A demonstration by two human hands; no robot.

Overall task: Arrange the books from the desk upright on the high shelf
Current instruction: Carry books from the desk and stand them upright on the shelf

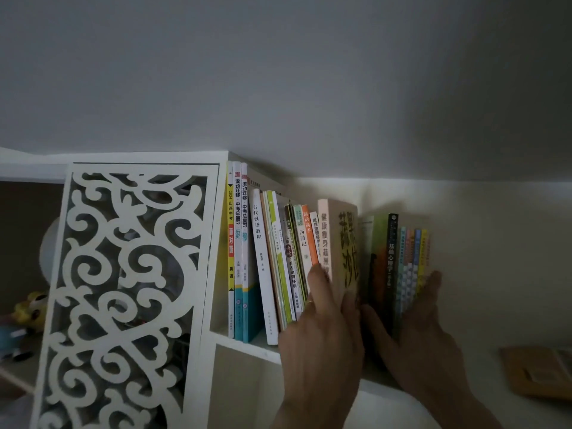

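Note:
A row of books stands upright on the high white shelf (pixel 247 342). My left hand (pixel 322 332) grips a thick beige book (pixel 342 236), thumb on its spine side and fingers on its cover, in the middle of the row. My right hand (pixel 414 332) holds a group of books to the right: a black-spined book (pixel 390 267) and several thin colourful ones (pixel 413 258). Its thumb lies left of the group and its fingers on the right side. A dark gap separates the beige book from this group. Left of my hands stand tall white and yellow workbooks (pixel 238 243).
A white carved fretwork panel (pixel 123 289) closes the shelf unit on the left, with toys (pixel 28 311) in an open cubby behind it. A brown flat object (pixel 538 373) lies at the right edge. The ceiling is close above the books.

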